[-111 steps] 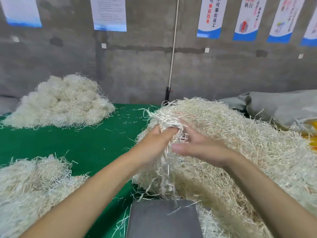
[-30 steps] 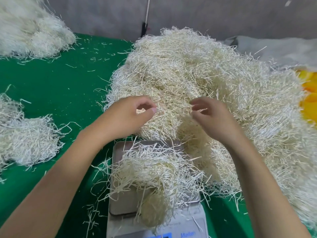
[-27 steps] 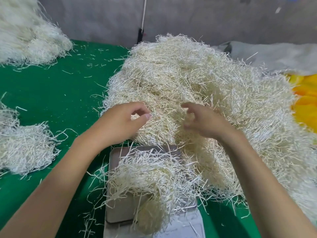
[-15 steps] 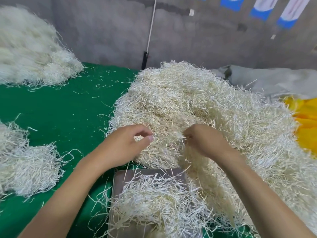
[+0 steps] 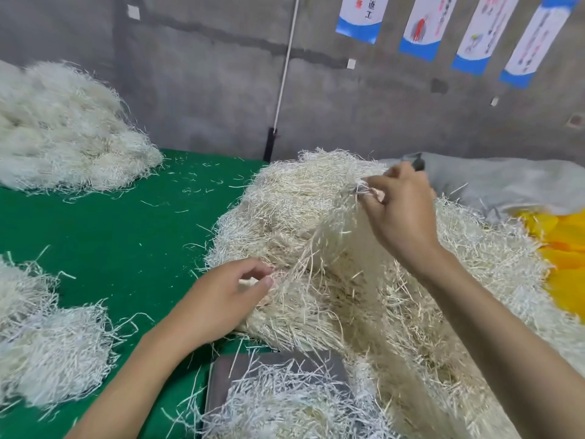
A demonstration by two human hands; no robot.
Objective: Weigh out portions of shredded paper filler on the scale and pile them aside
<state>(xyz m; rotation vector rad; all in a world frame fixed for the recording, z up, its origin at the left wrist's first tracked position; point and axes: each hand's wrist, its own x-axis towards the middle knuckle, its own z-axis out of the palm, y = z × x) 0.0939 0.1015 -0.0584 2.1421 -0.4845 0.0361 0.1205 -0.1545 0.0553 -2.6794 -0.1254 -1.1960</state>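
right hand [image 5: 399, 217] high, fingers pinching a tuft [image 5: 330, 231] stretched up off the filler heap [image 5: 285, 198]. left hand [image 5: 221, 299] lower, curled, pinching strands at the heap edge. scale [image 5: 221, 372] just below the left hand, portion [image 5: 285, 407] on it.

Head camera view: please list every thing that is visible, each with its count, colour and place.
loose heap: one, cream, centre and right of the table
side piles: two groups, whitish, far left and near left
scale: one, dark grey platform, bottom centre
portion: one, whitish, on the scale
table cover: one, green, over the table
sack: one, grey, behind the heap on the right
yellow material: one, right edge
posters: four, white and blue, wall top right
cord: one, white, down the grey wall
left hand: pinches shreds at the heap's near edge
right hand: raised, pinches a tuft whose strands trail down to the heap
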